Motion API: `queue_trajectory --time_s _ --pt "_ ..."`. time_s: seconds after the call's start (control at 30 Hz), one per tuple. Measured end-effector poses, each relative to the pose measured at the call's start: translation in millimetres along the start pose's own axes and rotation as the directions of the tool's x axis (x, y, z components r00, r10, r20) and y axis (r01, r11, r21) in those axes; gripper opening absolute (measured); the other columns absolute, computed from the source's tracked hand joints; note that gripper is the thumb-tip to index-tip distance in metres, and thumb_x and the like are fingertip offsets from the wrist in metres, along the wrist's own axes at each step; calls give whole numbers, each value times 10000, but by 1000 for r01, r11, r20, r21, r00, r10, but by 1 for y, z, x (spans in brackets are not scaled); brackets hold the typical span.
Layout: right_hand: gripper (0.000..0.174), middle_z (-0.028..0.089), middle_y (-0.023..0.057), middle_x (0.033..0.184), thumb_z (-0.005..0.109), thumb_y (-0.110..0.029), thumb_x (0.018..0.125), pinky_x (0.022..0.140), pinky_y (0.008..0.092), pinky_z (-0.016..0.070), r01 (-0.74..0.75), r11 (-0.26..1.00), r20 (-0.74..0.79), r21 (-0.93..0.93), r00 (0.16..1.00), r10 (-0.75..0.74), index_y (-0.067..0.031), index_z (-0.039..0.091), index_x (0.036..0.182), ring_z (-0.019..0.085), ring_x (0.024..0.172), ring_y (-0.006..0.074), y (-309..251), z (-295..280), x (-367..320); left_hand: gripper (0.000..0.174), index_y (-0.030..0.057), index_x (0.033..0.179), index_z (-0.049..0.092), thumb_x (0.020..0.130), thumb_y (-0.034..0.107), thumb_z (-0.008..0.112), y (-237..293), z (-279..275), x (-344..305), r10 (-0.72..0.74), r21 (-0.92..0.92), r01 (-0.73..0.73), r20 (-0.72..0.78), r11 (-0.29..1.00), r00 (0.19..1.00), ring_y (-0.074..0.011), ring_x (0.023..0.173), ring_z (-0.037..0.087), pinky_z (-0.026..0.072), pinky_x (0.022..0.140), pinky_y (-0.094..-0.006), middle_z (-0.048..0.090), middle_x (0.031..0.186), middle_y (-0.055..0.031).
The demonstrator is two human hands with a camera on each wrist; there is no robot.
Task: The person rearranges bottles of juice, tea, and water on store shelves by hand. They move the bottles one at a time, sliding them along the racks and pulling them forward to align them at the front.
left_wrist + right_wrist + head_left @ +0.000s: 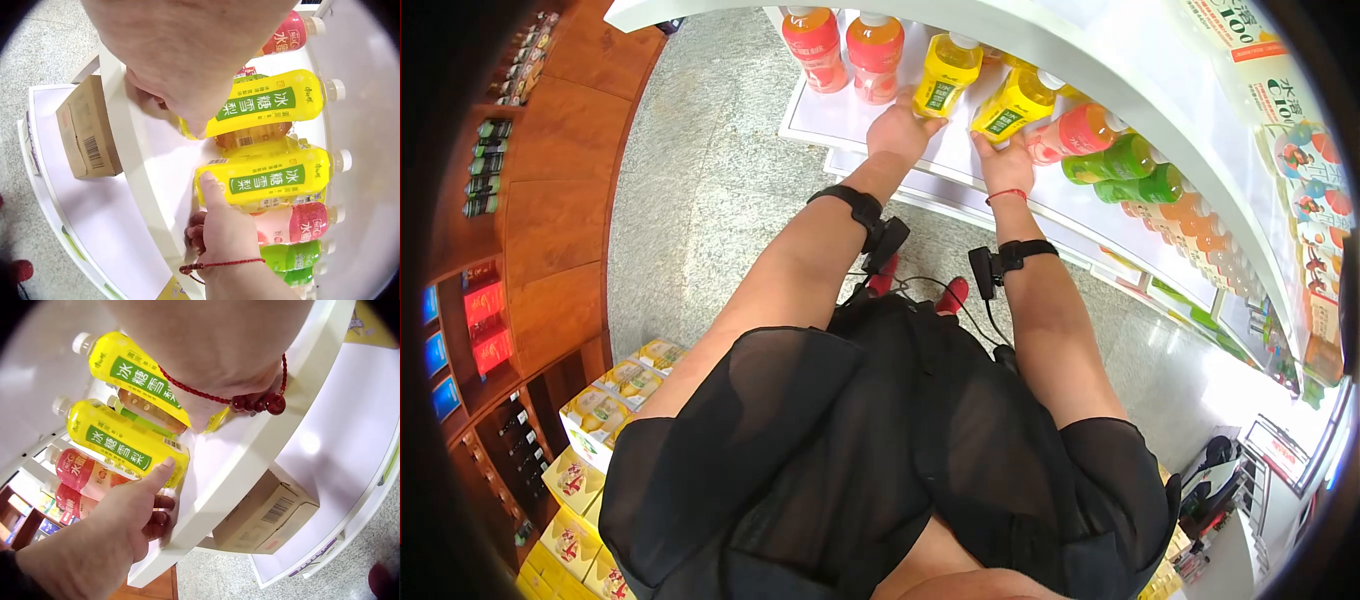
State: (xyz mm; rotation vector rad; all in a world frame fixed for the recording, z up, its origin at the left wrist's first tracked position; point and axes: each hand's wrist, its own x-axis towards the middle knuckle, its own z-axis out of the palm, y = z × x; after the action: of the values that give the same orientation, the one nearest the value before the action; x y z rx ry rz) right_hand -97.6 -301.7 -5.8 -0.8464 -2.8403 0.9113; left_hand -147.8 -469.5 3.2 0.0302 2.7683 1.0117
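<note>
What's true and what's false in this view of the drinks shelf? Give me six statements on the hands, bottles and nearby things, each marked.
1. The left hand touches a yellow bottle. True.
2. The right hand touches a green bottle. False: it touches the other yellow bottle.
3. A red bracelet circles the right wrist. True.
4. Both yellow bottles have blue caps. False: the white caps show plainly.
5. A cardboard box sits on a lower shelf. True.
6. The shoes are white. False: they are red.

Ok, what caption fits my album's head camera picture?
Left grip and right grip each touching a yellow bottle on a white shelf.
</note>
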Motion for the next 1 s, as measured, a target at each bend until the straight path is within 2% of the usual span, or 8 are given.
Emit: queue_trajectory --time_s 0.23,0.3,0.43,0.5,0.7,1.0 --pt "695 689 130 1064 730 -497 718 824 427 514 -11 999 -8 33 1000 11 -176 519 1298 653 994 315 -2 -2 -1 844 74 1379 401 751 556 694 4 0 0 30 3 -30 3 1000 1000 -337 994 648 514 833 -423 670 1066 -195" --pt "691 698 121 1039 726 -514 714 816 420 518 -27 999 10 26 1000 27 -201 526 1297 658 986 306 -4 -4 -2 773 107 1338 421 746 504 721 7 0 0 15 4 -15 -9 1000 1000 -326 970 657 515 820 -417 684 1041 -154" --pt "693 704 108 1020 713 -543 712 807 413 524 -27 998 27 62 999 25 -232 527 1304 664 972 294 -4 -6 -2 790 108 1342 421 745 542 703 5 8 9 -14 29 14 0 999 1000 -320 954 664 519 804 -412 690 1027 -145" --pt "710 708 95 1013 701 -569 709 797 406 527 -54 999 79 -4 995 54 -257 519 1320 669 958 284 -4 -5 1 707 129 1277 506 752 571 676 6 8 8 -32 -11 32 -1 999 999 -325 994 649 517 819 -418 672 1089 -154" --pt "784 703 93 1031 689 -598 707 787 406 529 -44 999 109 -24 993 46 -233 473 1366 664 974 278 -6 -3 0 565 132 1156 607 765 535 672 7 9 10 -85 -2 85 11 996 996 -312 973 656 516 813 -407 688 1037 -146" --pt "841 687 107 1066 694 -611 698 809 394 528 -73 997 127 -33 989 77 -218 443 1397 651 1008 268 -7 2 4 593 105 1148 606 759 546 677 10 7 7 -89 -5 89 -7 996 996 -310 967 658 516 816 -404 692 1017 -156"
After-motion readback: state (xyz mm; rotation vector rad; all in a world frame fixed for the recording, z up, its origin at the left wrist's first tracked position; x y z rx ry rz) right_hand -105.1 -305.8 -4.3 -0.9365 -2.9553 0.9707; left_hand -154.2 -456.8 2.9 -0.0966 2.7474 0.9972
